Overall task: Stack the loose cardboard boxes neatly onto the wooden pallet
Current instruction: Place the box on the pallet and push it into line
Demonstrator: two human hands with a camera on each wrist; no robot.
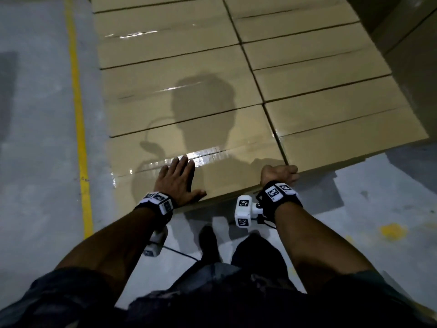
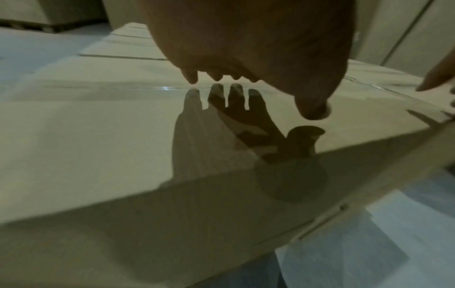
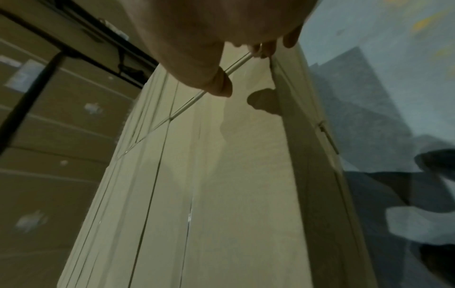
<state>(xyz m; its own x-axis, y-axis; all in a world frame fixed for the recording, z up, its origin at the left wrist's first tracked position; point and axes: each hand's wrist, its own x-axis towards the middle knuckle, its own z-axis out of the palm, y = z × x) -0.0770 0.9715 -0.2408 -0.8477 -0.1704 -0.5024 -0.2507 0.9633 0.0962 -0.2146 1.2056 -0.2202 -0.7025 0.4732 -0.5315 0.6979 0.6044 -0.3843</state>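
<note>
Tan cardboard boxes lie in two flat rows, several deep, forming one level layer (image 1: 307, 91). The nearest box (image 1: 236, 171) of the left row has shiny tape along its top seam. My left hand (image 1: 178, 179) rests flat on this box's top near its front edge, fingers straight; the left wrist view shows that hand (image 2: 246, 39) just over the box top (image 2: 86, 136). My right hand (image 1: 280, 174) grips the same box's near right corner with curled fingers. In the right wrist view its fingertips (image 3: 268, 48) hook the box edge (image 3: 290, 117). No pallet is visible.
A yellow line (image 1: 78, 114) runs along the grey floor (image 1: 35, 138) left of the boxes. Taller stacked boxes (image 1: 413, 43) stand at the back right. Bare floor with a yellow stain (image 1: 392, 230) lies to the right. My feet (image 1: 208, 242) stand just before the box front.
</note>
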